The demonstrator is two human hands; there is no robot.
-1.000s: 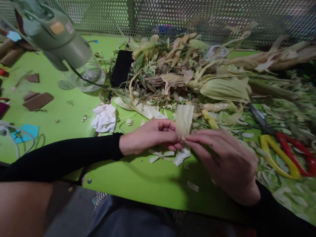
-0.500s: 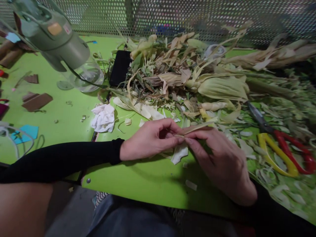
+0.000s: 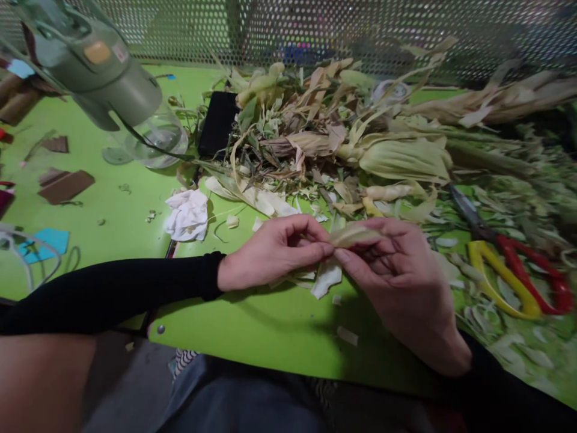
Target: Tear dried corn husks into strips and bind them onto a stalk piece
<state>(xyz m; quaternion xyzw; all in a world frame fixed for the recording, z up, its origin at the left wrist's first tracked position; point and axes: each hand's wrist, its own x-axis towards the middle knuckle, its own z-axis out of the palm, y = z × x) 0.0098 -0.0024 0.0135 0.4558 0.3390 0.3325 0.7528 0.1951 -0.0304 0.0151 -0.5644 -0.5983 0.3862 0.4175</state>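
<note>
The left hand is pinching one end of the husk strip over the bench; the right hand is gripping it narrowly, lying nearer most of its length; its long axis is running rightward between them.

A long black sleeve, plain and close-fitting, crosses the lower left of the frame and ends in a slightly gathered cuff. A matching black sleeve fills the lower right. The left hand and right hand are bare. At bottom centre lies blue-grey clothing, softly creased, its cut unclear.
</note>
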